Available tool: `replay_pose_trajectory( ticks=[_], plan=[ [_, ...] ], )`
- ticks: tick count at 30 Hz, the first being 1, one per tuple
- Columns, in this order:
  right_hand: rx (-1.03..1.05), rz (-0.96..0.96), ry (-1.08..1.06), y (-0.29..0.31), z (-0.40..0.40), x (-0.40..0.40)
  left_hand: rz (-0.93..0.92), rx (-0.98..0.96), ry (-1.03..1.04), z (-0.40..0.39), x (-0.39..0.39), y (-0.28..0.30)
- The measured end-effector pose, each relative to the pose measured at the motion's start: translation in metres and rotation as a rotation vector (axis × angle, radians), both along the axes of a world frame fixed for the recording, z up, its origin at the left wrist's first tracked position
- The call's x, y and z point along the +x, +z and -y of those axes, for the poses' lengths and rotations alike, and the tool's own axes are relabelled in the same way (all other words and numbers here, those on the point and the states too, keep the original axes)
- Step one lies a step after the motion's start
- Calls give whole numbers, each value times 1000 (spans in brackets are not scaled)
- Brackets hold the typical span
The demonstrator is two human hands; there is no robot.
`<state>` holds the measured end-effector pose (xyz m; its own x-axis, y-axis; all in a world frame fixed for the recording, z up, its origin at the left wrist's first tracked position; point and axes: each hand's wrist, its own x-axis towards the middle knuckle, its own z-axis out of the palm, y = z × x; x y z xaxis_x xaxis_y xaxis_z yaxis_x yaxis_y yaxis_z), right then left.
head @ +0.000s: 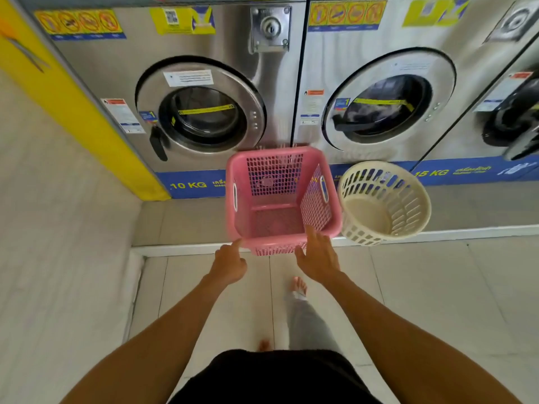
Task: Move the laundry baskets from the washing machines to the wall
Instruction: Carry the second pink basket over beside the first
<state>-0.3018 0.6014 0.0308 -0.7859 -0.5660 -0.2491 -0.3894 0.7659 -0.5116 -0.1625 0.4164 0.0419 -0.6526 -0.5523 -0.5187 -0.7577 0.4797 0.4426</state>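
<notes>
Pink basket (280, 199), square and latticed, sits on the raised step at the foot of the washing machines, straddling the seam between the 10 kg machine (186, 91) and the 15 kg machine (388, 91). Just beside it on the right sits a round cream basket (385, 202), apparently touching it. Both baskets look empty. The person's left hand (230, 265) reaches to the pink basket's near left corner, fingers loosely curled, gripping nothing. The right hand (319, 259) is spread open, fingertips at the near rim.

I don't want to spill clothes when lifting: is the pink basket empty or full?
Empty. The pink basket's mesh floor and inner walls show bare, with no laundry inside.
</notes>
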Motion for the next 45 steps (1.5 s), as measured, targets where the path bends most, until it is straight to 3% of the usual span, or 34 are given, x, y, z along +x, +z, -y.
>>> replay_pose_trajectory(
  ticks=[4,17,26,30,34,45],
  plan=[
    [-2,23,-52,-14,22,-51,3,2,3,24,-38,-12],
    [270,118,-49,-72,61,-208,115,79,225,96,-143,-59],
    [293,-4,-110,-120,86,-264,117,-97,320,133,-191,-114],
    [270,37,-204,-149,89,-274,80,-75,384,146,-193,-145],
    [255,3,-166,-161,85,-279,32,-82,346,155,-184,-161],
    [208,-19,159,-86,122,-243,161,-30,683,119,-88,-107]
  ],
)
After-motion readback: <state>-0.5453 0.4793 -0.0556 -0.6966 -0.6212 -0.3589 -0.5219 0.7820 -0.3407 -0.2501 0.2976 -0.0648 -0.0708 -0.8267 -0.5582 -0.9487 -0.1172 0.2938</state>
